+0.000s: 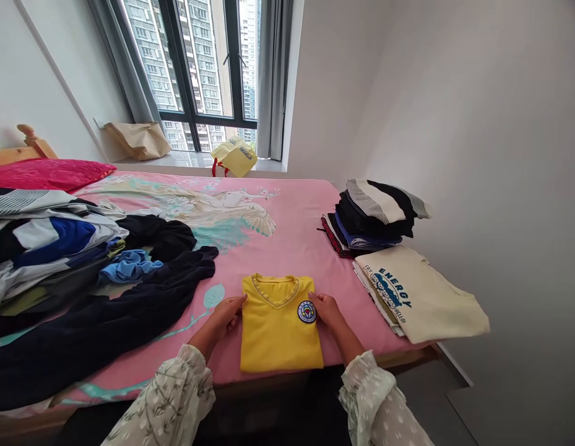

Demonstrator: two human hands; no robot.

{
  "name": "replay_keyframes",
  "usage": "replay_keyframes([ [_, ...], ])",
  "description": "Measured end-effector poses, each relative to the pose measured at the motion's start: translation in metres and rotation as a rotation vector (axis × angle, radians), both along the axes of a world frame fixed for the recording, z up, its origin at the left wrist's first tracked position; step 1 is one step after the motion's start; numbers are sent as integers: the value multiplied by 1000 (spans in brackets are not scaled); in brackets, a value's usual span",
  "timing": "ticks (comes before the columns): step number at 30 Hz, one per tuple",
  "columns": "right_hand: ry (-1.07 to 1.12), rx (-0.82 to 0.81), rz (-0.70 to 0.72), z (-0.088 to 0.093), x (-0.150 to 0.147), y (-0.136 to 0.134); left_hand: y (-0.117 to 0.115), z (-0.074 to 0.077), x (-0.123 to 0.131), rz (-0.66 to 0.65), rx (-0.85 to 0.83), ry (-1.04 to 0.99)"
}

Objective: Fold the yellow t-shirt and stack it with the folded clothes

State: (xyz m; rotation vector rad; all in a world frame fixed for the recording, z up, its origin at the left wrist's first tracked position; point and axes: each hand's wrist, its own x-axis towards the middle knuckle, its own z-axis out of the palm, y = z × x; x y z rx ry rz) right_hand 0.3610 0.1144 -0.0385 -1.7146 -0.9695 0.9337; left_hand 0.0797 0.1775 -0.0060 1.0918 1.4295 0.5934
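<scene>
A yellow V-neck shirt [278,334] with a round badge lies folded into a neat rectangle near the bed's front edge. My left hand [226,316] pinches its left side just below the shoulder. On the opposite side my right hand [328,311] grips the edge beside the badge, thumb on top. Both hands are closed on the cloth, and the fingers beneath it are partly hidden. The shirt's collar points away from me.
Loose clothes [143,316] are heaped on the left of the pink bedsheet [296,229]. At right stand a folded dark stack [371,217] and a cream printed shirt [436,297] on another pile. A yellow bag [236,156] and a brown paper bag [138,141] sit by the window.
</scene>
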Motion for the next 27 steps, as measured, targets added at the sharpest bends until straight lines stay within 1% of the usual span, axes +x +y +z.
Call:
replay_keyframes([
  [4, -64, 43, -63, -5, 5, 23, 26, -4, 6, 41, 39, -47],
  [8, -145, 35, -112, -12, 11, 29, 35, -14, 11, 106, 69, -38],
  [10, -181, 11, -109, -14, 14, 32, 39, -16, 11, 112, 67, -35],
  [12, -212, -7, -92, -14, 16, 37, 44, -15, 10, 92, 67, -44],
  [15, -260, -15, -60, -11, 20, 49, 57, -8, 8, 55, 81, -48],
  [18, -299, -15, 4, -8, 22, 61, 68, -2, 9, 2, 103, -38],
  [20, -320, -21, 54, -7, 24, 66, 71, -2, 9, -30, 122, -30],
  [22, -339, -39, 84, -8, 26, 69, 69, -4, 11, -33, 140, -18],
  [27, -413, -78, 78, -10, 25, 72, 60, -15, 18, 47, 212, 34],
])
